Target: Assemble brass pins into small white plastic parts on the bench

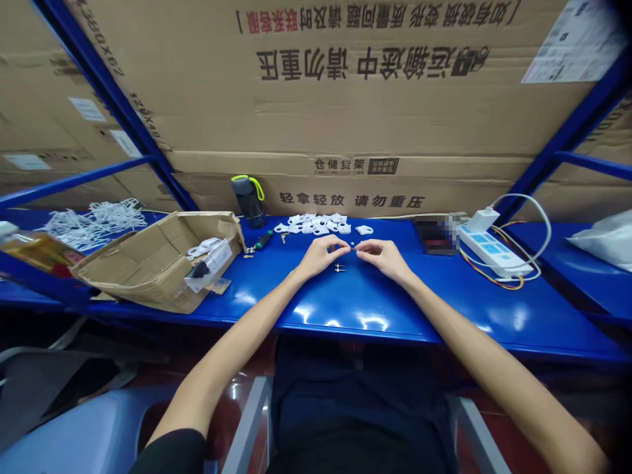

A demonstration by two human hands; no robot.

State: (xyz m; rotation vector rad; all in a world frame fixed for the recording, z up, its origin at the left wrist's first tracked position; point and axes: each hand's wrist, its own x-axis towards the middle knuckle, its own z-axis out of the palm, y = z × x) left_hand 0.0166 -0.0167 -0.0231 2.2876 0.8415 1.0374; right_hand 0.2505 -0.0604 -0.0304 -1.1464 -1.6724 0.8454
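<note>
My left hand and my right hand meet above the middle of the blue table, fingertips pinched close together. Between them is a tiny dark part, too small to name, which both hands appear to grip. Just below, a few small metal pins lie on the tabletop. Behind my hands is a pile of white plastic ring-shaped pieces, with a single white piece set apart to the right.
On the left stand an open cardboard box, a dark bottle and a green-handled screwdriver. White cables lie farther left. To the right are a dark box and a white power strip with looping cords.
</note>
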